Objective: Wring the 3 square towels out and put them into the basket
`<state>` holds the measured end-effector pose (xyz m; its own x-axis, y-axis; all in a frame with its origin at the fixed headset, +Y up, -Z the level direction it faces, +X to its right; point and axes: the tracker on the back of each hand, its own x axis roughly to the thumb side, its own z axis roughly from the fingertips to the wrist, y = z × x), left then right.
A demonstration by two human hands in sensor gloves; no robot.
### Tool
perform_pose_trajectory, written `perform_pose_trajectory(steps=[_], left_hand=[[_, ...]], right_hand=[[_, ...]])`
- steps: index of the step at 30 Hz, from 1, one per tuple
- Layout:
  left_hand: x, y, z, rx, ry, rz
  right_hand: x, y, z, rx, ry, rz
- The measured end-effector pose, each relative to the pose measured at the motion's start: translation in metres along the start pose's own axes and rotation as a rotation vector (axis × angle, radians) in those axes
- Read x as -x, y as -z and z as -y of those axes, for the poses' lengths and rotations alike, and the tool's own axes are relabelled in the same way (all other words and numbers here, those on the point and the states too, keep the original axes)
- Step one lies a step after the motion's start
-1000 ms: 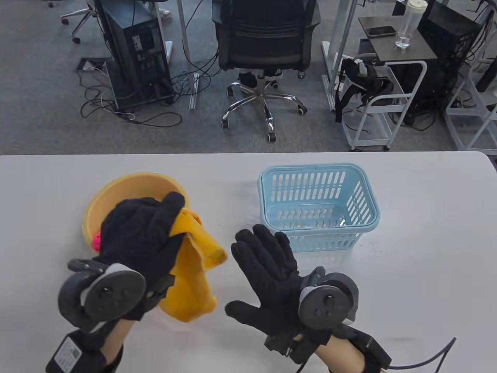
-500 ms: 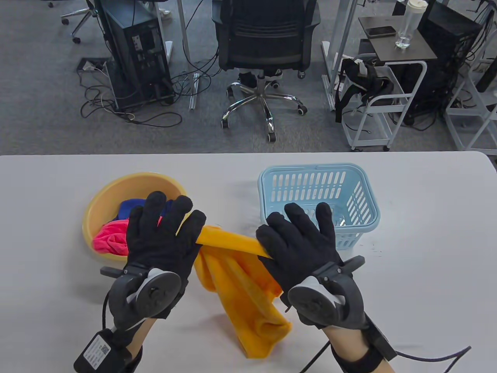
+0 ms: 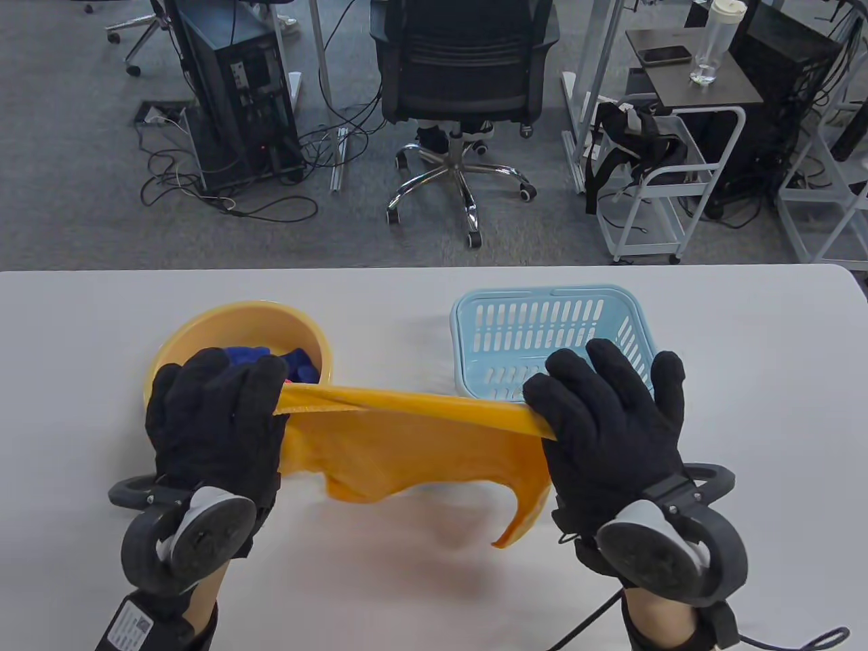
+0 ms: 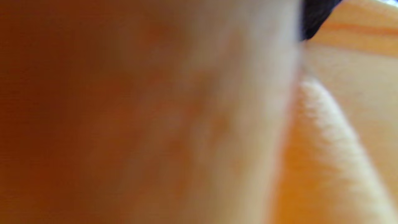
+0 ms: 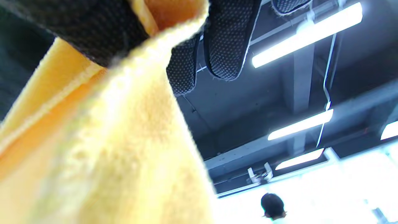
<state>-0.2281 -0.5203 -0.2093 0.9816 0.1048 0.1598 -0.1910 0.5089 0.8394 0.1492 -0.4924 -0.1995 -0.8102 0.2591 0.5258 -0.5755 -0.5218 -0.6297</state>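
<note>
- Table (image 3: 746, 407): pale grey top, spans the whole width of the table view; everything below is placed against the basket.
- Orange towel (image 3: 420, 441): stretched flat in the air between both hands, above the table, just in front of the basket and reaching left toward the basin. Top edge pulled taut in a straight line; lower edge sags, with one corner hanging loose under the right hand. Not in the basket. It fills the left wrist view (image 4: 335, 149) as an orange blur.
- Basket (image 3: 536, 319): light blue, slotted walls, standing upright on the table. Its near right rim is hidden behind the right hand. No towel visible inside it.
- Basin (image 3: 203, 325): yellow, round, left of the basket and well apart from it. A blue towel (image 3: 298, 363) lies inside; the rest of its contents are hidden by the left hand.
- Right hand (image 3: 610, 420): black glove, directly in front of the basket. Thumb and forefinger pinch the towel's right top corner; other fingers (image 5: 227, 40) are straight and slightly spread, clear of the cloth in the right wrist view.
- Left hand (image 3: 217, 420): black glove, far left of the basket, over the basin's near rim. Fingers curled round the towel's left top corner; whether they press together I cannot tell.
</note>
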Motion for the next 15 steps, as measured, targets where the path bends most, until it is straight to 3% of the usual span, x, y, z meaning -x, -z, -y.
perform_pose_trajectory(steps=[5,7,10,15], left_hand=[[0.007,-0.003,0.011,0.016,-0.228,-0.003],[0.008,-0.003,0.024,0.144,-0.534,0.087],[-0.005,-0.010,0.042,0.266,-0.940,0.100],[-0.027,-0.023,0.057,0.324,-1.096,0.056]], right_hand=[[0.019,0.006,-0.020,-0.199,0.363,0.006],[0.021,0.008,-0.037,-0.275,0.571,0.031],[0.010,0.005,-0.075,-0.415,0.877,-0.008],[-0.018,-0.009,-0.110,-0.426,0.840,-0.008]])
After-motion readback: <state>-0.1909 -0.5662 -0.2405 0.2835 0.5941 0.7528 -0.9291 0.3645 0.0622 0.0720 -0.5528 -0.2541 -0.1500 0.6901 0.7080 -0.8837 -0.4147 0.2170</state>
